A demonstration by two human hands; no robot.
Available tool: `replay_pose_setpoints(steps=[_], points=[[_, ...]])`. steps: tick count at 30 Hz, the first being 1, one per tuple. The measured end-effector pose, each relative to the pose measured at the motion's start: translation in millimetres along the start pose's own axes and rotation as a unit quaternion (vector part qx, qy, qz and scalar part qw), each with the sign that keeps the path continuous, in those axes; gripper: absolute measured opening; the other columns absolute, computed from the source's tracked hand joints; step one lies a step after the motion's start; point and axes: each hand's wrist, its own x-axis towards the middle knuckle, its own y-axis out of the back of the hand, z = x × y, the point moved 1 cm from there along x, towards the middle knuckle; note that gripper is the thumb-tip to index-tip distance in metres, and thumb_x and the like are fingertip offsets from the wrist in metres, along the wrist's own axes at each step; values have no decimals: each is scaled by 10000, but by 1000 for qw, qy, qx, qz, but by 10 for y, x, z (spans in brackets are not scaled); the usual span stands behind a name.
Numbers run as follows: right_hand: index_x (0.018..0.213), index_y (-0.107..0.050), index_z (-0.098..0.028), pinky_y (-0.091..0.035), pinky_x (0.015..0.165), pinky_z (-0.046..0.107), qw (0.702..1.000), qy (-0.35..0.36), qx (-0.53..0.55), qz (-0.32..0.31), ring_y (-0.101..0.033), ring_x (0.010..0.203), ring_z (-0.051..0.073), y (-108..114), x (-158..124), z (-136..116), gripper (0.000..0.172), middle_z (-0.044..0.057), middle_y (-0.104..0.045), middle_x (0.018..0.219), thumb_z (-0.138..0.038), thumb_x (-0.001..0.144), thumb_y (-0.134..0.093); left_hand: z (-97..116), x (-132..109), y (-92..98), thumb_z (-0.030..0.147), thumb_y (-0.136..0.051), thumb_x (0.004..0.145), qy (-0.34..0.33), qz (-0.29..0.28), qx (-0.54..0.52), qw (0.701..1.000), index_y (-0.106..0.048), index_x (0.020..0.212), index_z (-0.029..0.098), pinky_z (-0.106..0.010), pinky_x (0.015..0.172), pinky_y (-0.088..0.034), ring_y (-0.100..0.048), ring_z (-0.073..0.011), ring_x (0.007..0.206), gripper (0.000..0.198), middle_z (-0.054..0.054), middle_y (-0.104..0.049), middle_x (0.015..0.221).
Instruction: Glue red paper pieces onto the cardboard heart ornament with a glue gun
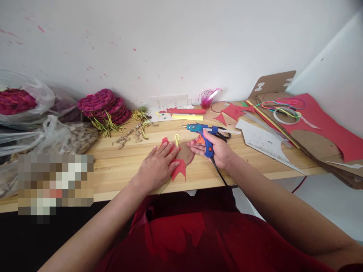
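My left hand lies flat, fingers stretched out, on a red paper piece with pointed ends. That paper rests across the left side of a round brown cardboard piece on the table. A yellow cord loop sticks out above the cardboard's top edge. In my right hand is a blue glue gun with an orange trigger, its nozzle aimed left above the table. A white glue stick pokes out of its back. Part of the cardboard is hidden beneath my left hand.
Pink braided rounds with yellow yarn stand left, near scattered peanuts and plastic bags. At the back is a cup of pink liquid. Right lie a white board, cardboard and red paper. The gun's black cord crosses the table's front edge.
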Motion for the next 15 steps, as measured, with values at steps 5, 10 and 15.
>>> replay_pose_setpoints(steps=[5,10,15], points=[[850,-683,-163,-532,1015,406,1000,3,5,2,-774,869,210,-17,-13,0,397,81,-753,756,-386,1060,-429,32,19,-17,393,-305,1064,14,-9,-14,1000,-366,1566,187,-570,1219,-263,-234,-310,1544,546,-135,-318,1645],[892,-674,-159,-560,966,401,1000,13,9,-12,-778,847,212,6,-6,-4,379,99,-768,774,-392,1060,-426,-98,-39,85,393,-400,1041,19,68,-146,987,-310,1583,259,-667,1190,-233,-330,-304,1510,565,-135,-377,1617],[897,-665,-147,-568,948,391,1000,14,15,-20,-780,835,214,12,-31,-12,399,117,-771,791,-415,1060,-418,-331,-356,349,341,-627,927,111,344,-242,900,-748,1134,242,-386,1045,-511,-709,-218,1094,259,-59,-767,1156]])
